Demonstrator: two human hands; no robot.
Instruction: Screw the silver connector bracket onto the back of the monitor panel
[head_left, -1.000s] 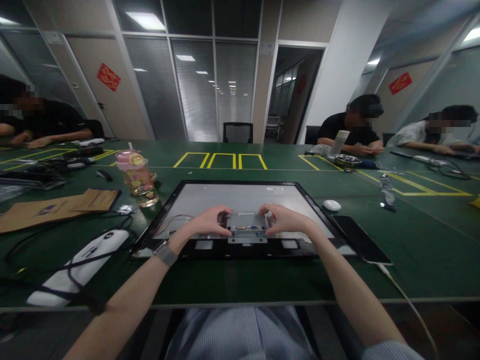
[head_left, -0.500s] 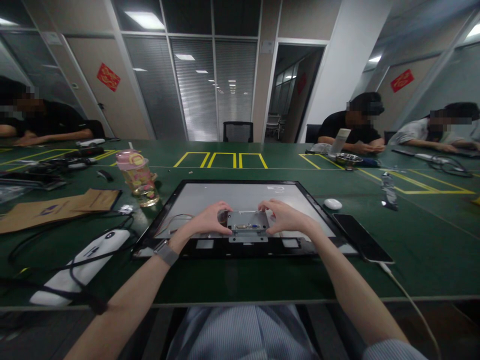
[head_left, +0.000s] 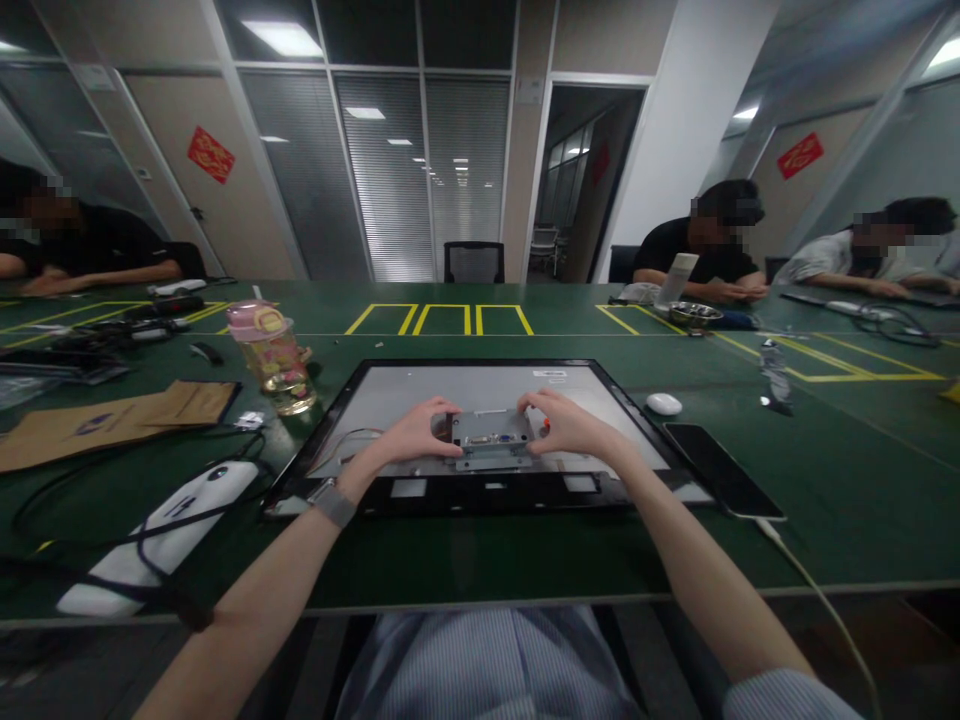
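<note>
A grey metal bracket box [head_left: 487,428] with video ports along its near side is held between my two hands. My left hand [head_left: 418,432] grips its left end, fingers behind and thumb in front. Its right end is pinched the same way by my right hand [head_left: 568,428], where a small orange-red spot shows by the fingers. Beneath lies a monitor panel [head_left: 397,385], back side up, with a black frame and silvery sheet. Thin wires [head_left: 346,440] lie on the panel left of the box. Whether the box touches the panel, I cannot tell.
On the left are a drink bottle [head_left: 271,360], a brown paper bag [head_left: 97,425] and a white power strip [head_left: 161,535] with black cables. To the right lie a phone [head_left: 724,470] on a charging cable and a white case [head_left: 664,404]. Several people sit across the green table [head_left: 450,565].
The metal box has shifted slightly away from me and its near flange has tipped, with both hands still on it. The view has moved a little.
</note>
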